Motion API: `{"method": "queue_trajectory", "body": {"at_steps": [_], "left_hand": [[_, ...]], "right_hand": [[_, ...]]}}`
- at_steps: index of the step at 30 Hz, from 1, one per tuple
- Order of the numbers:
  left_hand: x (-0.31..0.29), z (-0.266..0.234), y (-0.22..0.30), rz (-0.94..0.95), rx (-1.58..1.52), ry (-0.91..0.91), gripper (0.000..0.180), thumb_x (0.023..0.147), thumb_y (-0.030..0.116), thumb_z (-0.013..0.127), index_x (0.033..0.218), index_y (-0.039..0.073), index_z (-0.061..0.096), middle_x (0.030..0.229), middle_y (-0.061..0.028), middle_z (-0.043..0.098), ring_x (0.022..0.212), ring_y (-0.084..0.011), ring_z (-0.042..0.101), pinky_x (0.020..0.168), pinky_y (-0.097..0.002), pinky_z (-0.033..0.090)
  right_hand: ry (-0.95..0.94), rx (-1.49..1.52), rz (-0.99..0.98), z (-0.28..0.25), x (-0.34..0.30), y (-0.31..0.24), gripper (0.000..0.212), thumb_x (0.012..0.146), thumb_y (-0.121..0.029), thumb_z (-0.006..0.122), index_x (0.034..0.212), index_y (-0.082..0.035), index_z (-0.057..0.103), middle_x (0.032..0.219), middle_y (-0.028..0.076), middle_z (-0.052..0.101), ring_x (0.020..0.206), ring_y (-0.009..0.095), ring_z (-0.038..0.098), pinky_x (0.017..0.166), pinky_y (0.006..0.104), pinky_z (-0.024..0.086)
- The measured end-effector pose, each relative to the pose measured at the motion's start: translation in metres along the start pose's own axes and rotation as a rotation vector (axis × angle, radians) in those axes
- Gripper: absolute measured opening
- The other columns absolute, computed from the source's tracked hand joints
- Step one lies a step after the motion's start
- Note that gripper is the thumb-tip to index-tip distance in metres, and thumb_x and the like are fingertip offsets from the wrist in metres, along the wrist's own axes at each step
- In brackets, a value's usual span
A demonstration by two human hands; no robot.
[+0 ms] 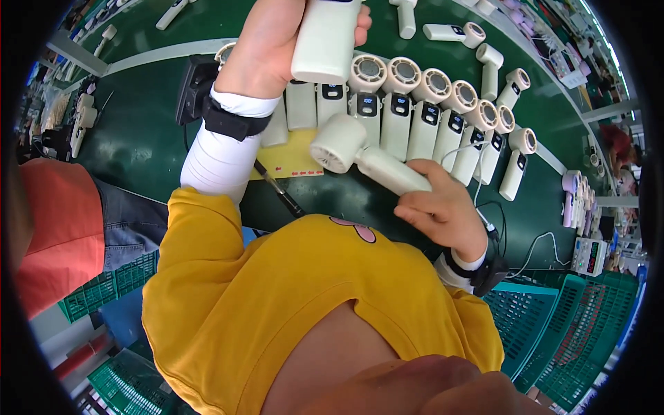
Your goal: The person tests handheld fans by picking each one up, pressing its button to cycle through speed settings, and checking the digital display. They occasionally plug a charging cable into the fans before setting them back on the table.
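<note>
My left hand (271, 45) is raised at the top of the view, wrapped round the handle of a white handheld fan (324, 45); that fan's upper part is cut off by the frame edge. Lower and to the right, my right hand (446, 207) grips the handle end of another white handheld fan (394, 169), its round head pointing left, tilted over the table. Behind it stands a row of similar fans (396, 128), several with lit small displays. A white cable (477, 176) runs near the right end of that row.
A yellow sheet (301, 155) with red arrow marks lies on the green table (142, 131), a slim dark tool (280, 190) by it. More fans (512, 173) lie right and far. A metered box (590, 256) and green baskets (522, 321) are at right; a person in orange (62, 228) is at left.
</note>
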State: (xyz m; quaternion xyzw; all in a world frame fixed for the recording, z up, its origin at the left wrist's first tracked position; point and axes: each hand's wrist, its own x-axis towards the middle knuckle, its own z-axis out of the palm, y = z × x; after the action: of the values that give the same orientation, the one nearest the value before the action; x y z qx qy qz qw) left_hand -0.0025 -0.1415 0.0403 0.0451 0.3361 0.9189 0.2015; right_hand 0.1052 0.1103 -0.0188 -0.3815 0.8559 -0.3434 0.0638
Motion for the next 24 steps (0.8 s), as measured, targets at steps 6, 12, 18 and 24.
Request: {"method": "queue_trajectory", "body": {"at_steps": [6, 12, 18, 24], "left_hand": [[-0.009, 0.011, -0.001, 0.055, 0.004, -0.120, 0.020, 0.078, 0.017, 0.049, 0.088, -0.001, 0.051, 0.069, -0.0143, 0.057, 0.058, -0.0250, 0.057, 0.052, -0.0338, 0.051], [-0.008, 0.008, 0.003, 0.072, 0.045, -0.129, 0.021, 0.078, 0.015, 0.049, 0.091, -0.001, 0.051, 0.070, -0.0141, 0.057, 0.059, -0.0247, 0.057, 0.053, -0.0337, 0.051], [-0.011, 0.016, -0.009, 0.109, 0.094, -0.146, 0.033, 0.078, 0.010, 0.046, 0.108, -0.003, 0.042, 0.081, -0.0151, 0.056, 0.065, -0.0234, 0.057, 0.059, -0.0329, 0.050], [0.001, 0.007, -0.035, 0.058, 0.110, -0.299, 0.032, 0.076, 0.013, 0.054, 0.102, -0.002, 0.043, 0.089, -0.0155, 0.056, 0.072, -0.0253, 0.059, 0.068, -0.0357, 0.050]], "right_hand": [[-0.300, -0.050, 0.149, 0.022, 0.005, -0.005, 0.045, 0.064, 0.004, 0.058, 0.108, -0.007, 0.053, 0.111, 0.016, 0.044, 0.094, 0.035, 0.048, 0.076, 0.0313, 0.042], [-0.078, 0.081, 0.301, 0.031, -0.006, 0.001, 0.059, 0.064, 0.008, 0.053, 0.121, -0.006, 0.041, 0.116, 0.018, 0.041, 0.102, 0.036, 0.045, 0.083, 0.0320, 0.039], [-0.090, 0.056, 0.216, 0.010, -0.028, 0.019, 0.043, 0.078, 0.001, 0.048, 0.120, -0.002, 0.039, 0.113, 0.017, 0.045, 0.100, 0.027, 0.049, 0.081, 0.0293, 0.041], [0.668, -0.141, 0.467, -0.049, -0.002, -0.016, 0.032, 0.087, -0.020, 0.048, 0.111, 0.000, 0.046, 0.092, 0.007, 0.055, 0.078, 0.009, 0.049, 0.066, 0.0191, 0.038]]}}
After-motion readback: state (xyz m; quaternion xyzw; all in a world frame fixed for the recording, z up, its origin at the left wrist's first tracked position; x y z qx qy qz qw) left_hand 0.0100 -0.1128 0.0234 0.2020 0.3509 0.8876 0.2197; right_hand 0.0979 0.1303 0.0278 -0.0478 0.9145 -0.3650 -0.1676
